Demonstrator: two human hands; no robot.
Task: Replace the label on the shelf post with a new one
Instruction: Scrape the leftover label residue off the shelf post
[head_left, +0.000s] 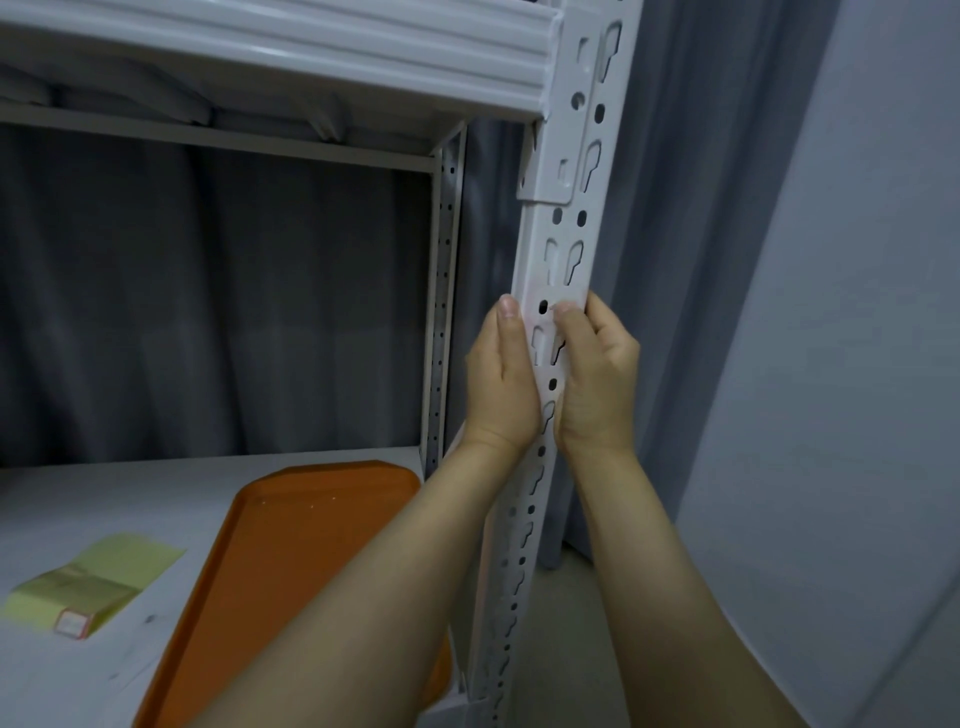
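Note:
A white slotted shelf post (569, 244) runs from top right down to the bottom centre. A pale, nearly white label (550, 299) lies across the post at mid height. My left hand (501, 376) lies flat against the post's left side, thumb tip at the label's left edge. My right hand (597, 374) clasps the post's right edge, its thumb pressing on the label's right part. A yellow sheet of labels (98, 579) lies on the lower shelf at the left.
An orange tray (291, 561) rests on the white lower shelf board (78, 499), partly under my left forearm. A white upper shelf beam (291, 52) crosses overhead. Grey curtains (218, 301) hang behind, and a pale wall (857, 364) stands at the right.

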